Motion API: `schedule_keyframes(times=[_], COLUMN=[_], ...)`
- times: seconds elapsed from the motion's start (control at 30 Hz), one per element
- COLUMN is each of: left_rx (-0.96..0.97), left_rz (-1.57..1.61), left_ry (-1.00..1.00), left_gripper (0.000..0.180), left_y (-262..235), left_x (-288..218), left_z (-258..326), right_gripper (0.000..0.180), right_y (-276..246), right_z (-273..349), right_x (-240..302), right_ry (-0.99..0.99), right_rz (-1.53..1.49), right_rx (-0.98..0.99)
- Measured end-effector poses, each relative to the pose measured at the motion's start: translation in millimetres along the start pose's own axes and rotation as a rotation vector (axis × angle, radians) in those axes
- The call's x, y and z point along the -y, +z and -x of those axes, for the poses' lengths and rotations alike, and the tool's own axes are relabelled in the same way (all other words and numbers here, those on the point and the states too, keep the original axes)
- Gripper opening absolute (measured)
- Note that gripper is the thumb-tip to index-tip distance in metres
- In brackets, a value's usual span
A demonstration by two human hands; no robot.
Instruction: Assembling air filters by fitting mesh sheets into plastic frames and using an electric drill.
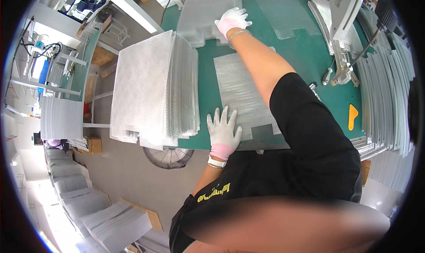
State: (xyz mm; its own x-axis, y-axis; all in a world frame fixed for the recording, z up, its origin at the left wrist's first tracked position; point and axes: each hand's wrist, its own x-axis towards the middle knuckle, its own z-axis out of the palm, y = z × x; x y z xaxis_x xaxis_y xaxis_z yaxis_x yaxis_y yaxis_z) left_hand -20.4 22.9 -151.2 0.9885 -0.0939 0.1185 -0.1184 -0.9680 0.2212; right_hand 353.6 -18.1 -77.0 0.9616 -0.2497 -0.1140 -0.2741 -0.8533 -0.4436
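White gloves with pink cuffs cover both hands. My left hand lies with fingers spread at the near left edge of a silvery mesh-textured sheet on the green tabletop. My right hand reaches across to the far side, fingers apart, over the right edge of a stack of clear, notched plastic sheets; whether it touches them I cannot tell. Part of the mesh-textured sheet is hidden under my right arm. Left of it stands a tall stack of similar textured sheets.
A thin clear sheet lies at the back of the green table. On the right are a metal fixture, a screwdriver, a yellow scraper-like tool and stacked panels. A floor fan stands below the front edge.
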Motion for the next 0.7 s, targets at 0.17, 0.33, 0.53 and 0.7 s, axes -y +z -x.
schedule_keyframes(times=[0.17, 0.33, 0.53, 0.7], left_rx=[0.036, -0.047, -0.043, -0.004], left_rz=[-0.018, 0.032, 0.039, 0.025], left_ry=[-0.008, 0.008, 0.001, -0.02], left_gripper=[0.059, 0.058, 0.058, 0.058], left_y=[-0.4, 2.9, 2.1, 2.5], left_x=[0.1, 1.3, 1.8, 1.5], left_z=[1.1, 2.9, 2.2, 4.6], right_gripper=[0.101, 0.101, 0.099, 0.09], right_y=[-3.8, -23.3, -61.2, -67.7], right_z=[25.5, 29.5, 17.2, 10.7], right_x=[2.9, 7.4, 20.2, -5.6], right_ry=[-0.067, -0.138, -0.346, -0.271], right_rz=[0.021, 0.195, 0.148, 0.41], right_rx=[-0.065, 0.101, -0.064, 0.202])
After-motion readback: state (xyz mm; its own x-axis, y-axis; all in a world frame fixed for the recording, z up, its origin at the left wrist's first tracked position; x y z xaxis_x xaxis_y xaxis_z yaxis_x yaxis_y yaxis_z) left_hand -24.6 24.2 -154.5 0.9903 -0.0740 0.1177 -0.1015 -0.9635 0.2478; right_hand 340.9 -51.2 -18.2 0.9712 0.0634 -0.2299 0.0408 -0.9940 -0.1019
